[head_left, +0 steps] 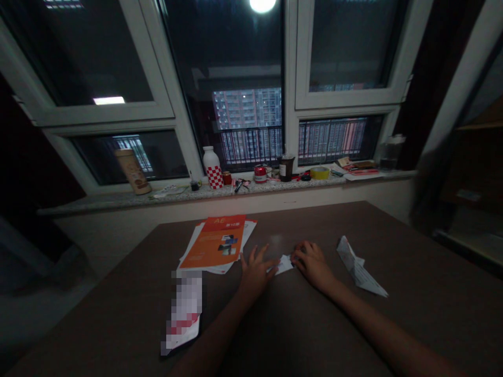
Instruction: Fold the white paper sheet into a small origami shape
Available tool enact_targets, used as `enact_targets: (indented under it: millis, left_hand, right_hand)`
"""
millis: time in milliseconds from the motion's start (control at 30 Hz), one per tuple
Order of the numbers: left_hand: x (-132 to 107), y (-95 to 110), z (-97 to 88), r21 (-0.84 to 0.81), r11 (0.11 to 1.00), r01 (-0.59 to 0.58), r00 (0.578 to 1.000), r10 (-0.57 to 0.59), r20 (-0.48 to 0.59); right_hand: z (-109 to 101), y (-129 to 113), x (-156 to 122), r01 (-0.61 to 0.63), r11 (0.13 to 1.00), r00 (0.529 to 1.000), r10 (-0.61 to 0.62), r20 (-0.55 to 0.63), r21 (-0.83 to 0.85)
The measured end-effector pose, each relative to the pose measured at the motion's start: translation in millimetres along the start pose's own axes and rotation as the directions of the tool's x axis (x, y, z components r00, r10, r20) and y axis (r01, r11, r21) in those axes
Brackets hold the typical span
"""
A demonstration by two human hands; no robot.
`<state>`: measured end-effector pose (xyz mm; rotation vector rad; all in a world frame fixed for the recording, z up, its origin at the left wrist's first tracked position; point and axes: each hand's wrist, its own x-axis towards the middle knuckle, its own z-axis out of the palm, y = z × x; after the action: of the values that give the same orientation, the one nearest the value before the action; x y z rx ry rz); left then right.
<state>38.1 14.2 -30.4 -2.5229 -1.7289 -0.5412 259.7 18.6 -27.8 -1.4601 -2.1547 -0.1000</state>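
Note:
A small piece of white folded paper [284, 265] lies on the brown table between my two hands. My left hand [254, 272] rests at the paper's left side with its fingers spread, the thumb side touching the paper. At the opposite end, my right hand [312, 266] has its fingers curled together on the paper's right edge; its fingertips are partly hidden. Farther right lies a larger folded-paper shape [358, 269] with printed lines and pointed ends, apart from both hands.
An orange booklet [216, 243] lies on white sheets left of my left hand. Nearer stands out a blurred phone-like object [184, 314]. Beyond the table [393, 235], the windowsill [173, 196] carries a checkered bottle [213, 167], a tan tumbler [133, 172], a dark cup [286, 168] and yellow tape [319, 173].

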Motion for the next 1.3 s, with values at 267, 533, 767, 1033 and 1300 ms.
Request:
enact_targets:
  millis: [267,533,767,1033,1300]
  left_hand:
    - [-2.0,3.5,-4.5,-0.055,0.998,-0.035,0.999,0.034,-0.013]
    - [0.0,6.7,-12.0,-0.197,0.975,-0.104,0.988,0.124,0.092]
    - [-1.4,9.5,-15.7,-0.302,0.942,-0.144,0.968,0.198,0.156]
    - [0.2,9.1,-9.6,-0.224,0.967,-0.124,0.967,0.169,0.193]
    - [2.8,8.2,-21.5,-0.149,0.98,-0.132,0.94,0.172,0.295]
  right_hand:
    - [-6.0,-15.5,-2.7,0.012,0.997,0.999,-0.009,0.039,-0.078]
    - [0.1,-5.3,4.0,-0.038,0.991,0.987,0.017,0.159,0.128]
    - [6.7,6.6,13.2,-0.089,0.95,0.973,0.019,0.23,0.3]
    - [17.7,12.8,14.5,-0.1,0.935,0.987,0.051,0.152,0.34]
    - [17.2,6.8,17.7,-0.204,0.955,0.974,0.177,0.138,0.215]
